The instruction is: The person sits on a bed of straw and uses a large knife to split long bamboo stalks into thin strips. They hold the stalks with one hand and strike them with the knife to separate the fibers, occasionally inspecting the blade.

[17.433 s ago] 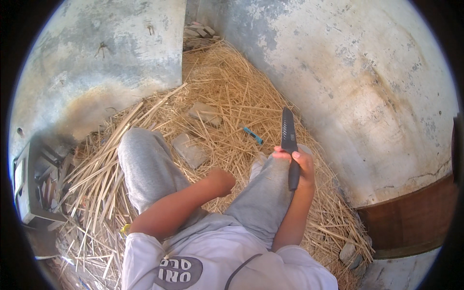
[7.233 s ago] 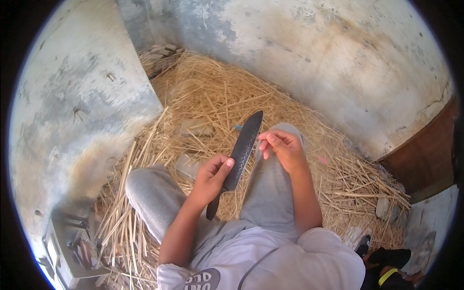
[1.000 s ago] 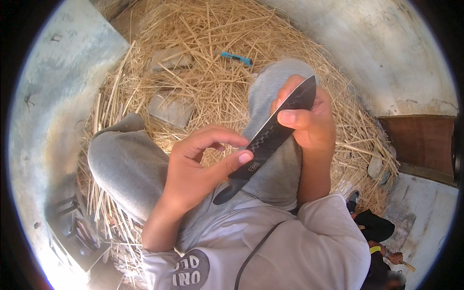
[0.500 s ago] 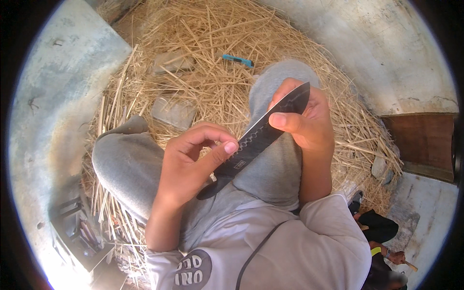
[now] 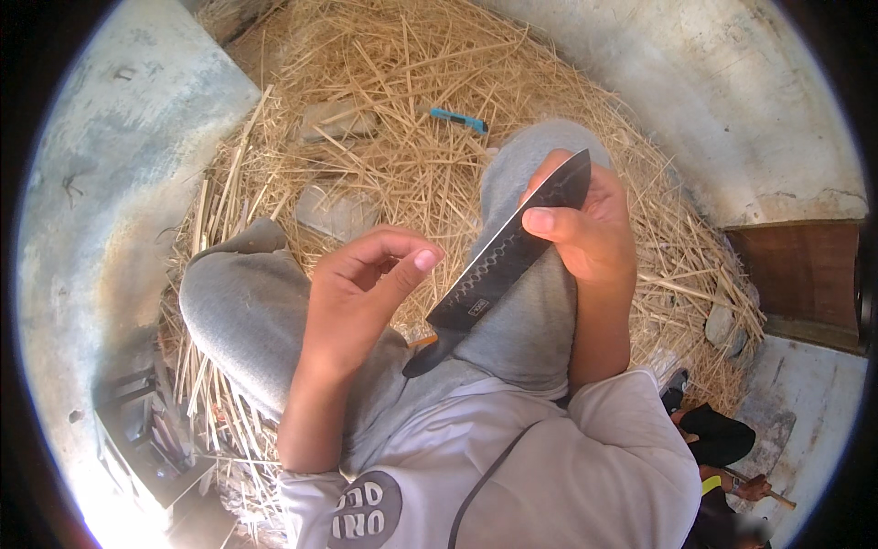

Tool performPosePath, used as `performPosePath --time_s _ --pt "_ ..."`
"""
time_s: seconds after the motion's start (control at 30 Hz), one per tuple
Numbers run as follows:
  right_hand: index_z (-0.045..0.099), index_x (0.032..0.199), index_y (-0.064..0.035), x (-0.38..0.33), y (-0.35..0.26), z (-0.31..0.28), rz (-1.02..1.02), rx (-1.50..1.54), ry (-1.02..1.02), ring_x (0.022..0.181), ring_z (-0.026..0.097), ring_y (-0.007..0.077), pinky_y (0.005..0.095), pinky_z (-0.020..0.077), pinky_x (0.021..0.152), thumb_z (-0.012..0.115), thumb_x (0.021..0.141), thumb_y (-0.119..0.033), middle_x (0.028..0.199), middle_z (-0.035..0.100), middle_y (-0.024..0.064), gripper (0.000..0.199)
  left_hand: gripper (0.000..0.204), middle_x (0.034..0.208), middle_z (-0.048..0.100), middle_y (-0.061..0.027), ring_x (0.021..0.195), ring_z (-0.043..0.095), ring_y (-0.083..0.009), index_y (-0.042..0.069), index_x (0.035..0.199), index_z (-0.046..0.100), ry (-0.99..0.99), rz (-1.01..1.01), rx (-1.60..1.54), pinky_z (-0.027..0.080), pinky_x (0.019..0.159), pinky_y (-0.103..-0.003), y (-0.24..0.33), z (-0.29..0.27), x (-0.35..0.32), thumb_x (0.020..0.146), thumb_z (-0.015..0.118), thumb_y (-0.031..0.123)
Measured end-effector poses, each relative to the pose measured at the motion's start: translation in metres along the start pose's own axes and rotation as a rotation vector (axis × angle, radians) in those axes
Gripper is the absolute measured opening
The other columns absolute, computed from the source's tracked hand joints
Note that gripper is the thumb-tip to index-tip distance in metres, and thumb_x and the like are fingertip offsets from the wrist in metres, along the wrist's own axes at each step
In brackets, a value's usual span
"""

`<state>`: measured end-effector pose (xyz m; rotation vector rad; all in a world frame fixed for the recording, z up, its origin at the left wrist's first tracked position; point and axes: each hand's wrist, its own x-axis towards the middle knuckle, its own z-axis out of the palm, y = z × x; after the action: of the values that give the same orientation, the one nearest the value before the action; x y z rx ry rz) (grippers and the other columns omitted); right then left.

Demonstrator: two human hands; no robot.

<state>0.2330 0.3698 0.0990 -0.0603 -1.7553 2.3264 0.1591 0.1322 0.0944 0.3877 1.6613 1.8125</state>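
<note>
A black-bladed kitchen knife (image 5: 512, 259) with a row of small ring marks slants over my lap, its broad tip up to the right and its dark handle (image 5: 427, 359) low near my shirt. My right hand (image 5: 594, 229) grips the blade near the tip, thumb on the near face and fingers behind. Thumb and forefinger of my left hand (image 5: 357, 293) are pinched together just left of the blade edge, apart from it. Anything tiny between those fingertips is hidden. A small orange bit (image 5: 423, 341) shows beside the handle.
Dry straw (image 5: 412, 55) covers the ground around my crossed legs. A blue box cutter (image 5: 459, 120) lies on it beyond my knees, near flat stones (image 5: 338, 210). Pale walls (image 5: 128, 165) rise at both sides. Another person's hand (image 5: 754, 488) holds a stick at lower right.
My left hand has come off the blade edge, its fingertips now slightly to the left of it. The knife stays in my right hand, its handle a little further right.
</note>
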Motion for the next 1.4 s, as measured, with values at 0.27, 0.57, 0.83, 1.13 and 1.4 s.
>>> performPosePath --time_s 0.27,0.57,0.83,1.13,1.4 --pt "0.066 0.090 -0.0001 0.000 -0.002 0.006 0.011 0.015 0.046 0.066 0.063 0.0128 0.0274 0.0503 0.059 0.078 0.080 -0.004 0.080 0.068 0.0063 0.016 0.007 0.095 0.068 -0.0028 0.088 0.061 -0.0097 0.000 0.095 0.071 -0.049 0.030 0.087 0.048 0.080 -0.024 -0.007 -0.005 -0.001 0.091 0.073 0.006" --pt "0.066 0.090 -0.0008 0.004 0.000 0.008 0.005 0.066 0.091 0.063 0.064 0.0145 0.0273 0.0493 0.052 0.075 0.082 -0.007 0.079 0.068 0.0075 0.013 0.012 0.099 0.067 -0.0039 0.092 0.058 -0.0103 0.003 0.093 0.070 0.103 0.058 0.060 0.045 0.082 -0.026 -0.006 -0.004 -0.003 0.095 0.059 0.008" --pt "0.066 0.090 -0.0030 0.009 0.004 0.002 -0.001 0.089 0.060 0.061 0.063 0.0116 0.0256 0.0485 0.047 0.074 0.083 -0.007 0.078 0.068 0.0056 0.011 0.022 0.108 0.063 -0.0071 0.096 0.054 -0.0137 0.009 0.071 0.050 0.053 0.334 -0.010 0.045 0.082 -0.028 -0.024 -0.018 0.005 0.086 0.045 -0.006" --pt "0.066 0.090 -0.0034 0.014 0.007 0.010 -0.008 0.140 0.081 0.060 0.062 0.0107 0.0251 0.0485 0.049 0.073 0.084 -0.007 0.078 0.066 0.0032 0.010 0.023 0.109 0.057 -0.0059 0.099 0.053 -0.0146 0.010 0.072 0.052 0.064 0.387 -0.060 0.046 0.083 -0.029 -0.023 -0.017 0.005 0.085 0.048 -0.008" --pt "0.066 0.093 -0.0031 0.019 0.007 0.022 0.021 0.118 0.026 0.060 0.061 0.0108 0.0255 0.0481 0.051 0.073 0.084 -0.011 0.077 0.066 0.0036 0.014 0.023 0.112 0.055 -0.0019 0.101 0.053 -0.0129 0.012 0.081 0.048 0.097 0.345 -0.093 0.046 0.084 -0.027 -0.027 -0.016 0.009 0.083 0.059 -0.007"
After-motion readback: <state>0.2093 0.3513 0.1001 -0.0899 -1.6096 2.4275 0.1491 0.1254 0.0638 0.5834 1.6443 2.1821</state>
